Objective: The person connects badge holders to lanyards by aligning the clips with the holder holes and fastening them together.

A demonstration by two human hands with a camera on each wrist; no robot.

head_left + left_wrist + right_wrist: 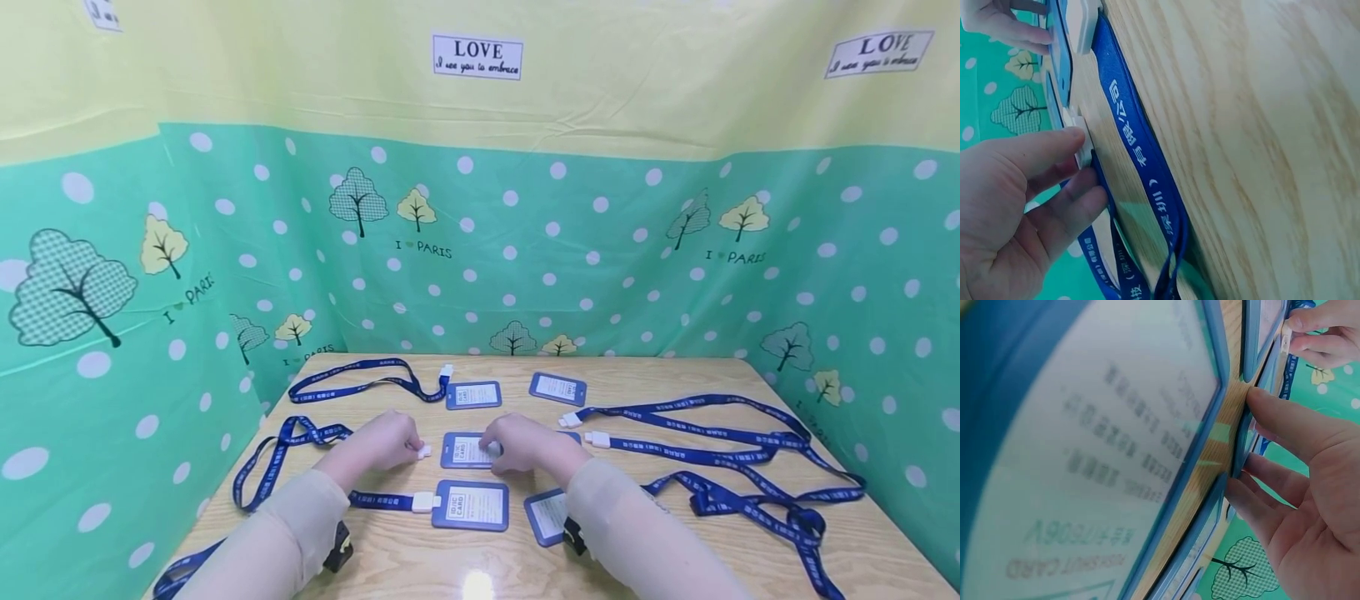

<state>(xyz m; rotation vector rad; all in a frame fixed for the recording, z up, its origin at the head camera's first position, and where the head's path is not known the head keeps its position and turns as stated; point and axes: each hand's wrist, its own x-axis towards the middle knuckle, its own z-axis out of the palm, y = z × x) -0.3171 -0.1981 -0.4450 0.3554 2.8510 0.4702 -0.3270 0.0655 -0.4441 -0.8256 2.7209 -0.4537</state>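
My left hand pinches the white plastic clip of a blue lanyard between thumb and fingers. Its strap trails toward the left of the table. Just right of that clip lies a blue ID card holder in the middle row. My right hand holds this holder, thumb at one edge and fingers at the other, as the right wrist view shows. A small gap separates clip and holder. Nearer to me, another card holder has a white lanyard clip at its left end.
At the back are a card holder beside a lanyard clip and another holder. A tilted holder lies partly under my right forearm. Lanyards spread over the right side. A patterned green curtain borders the wooden table.
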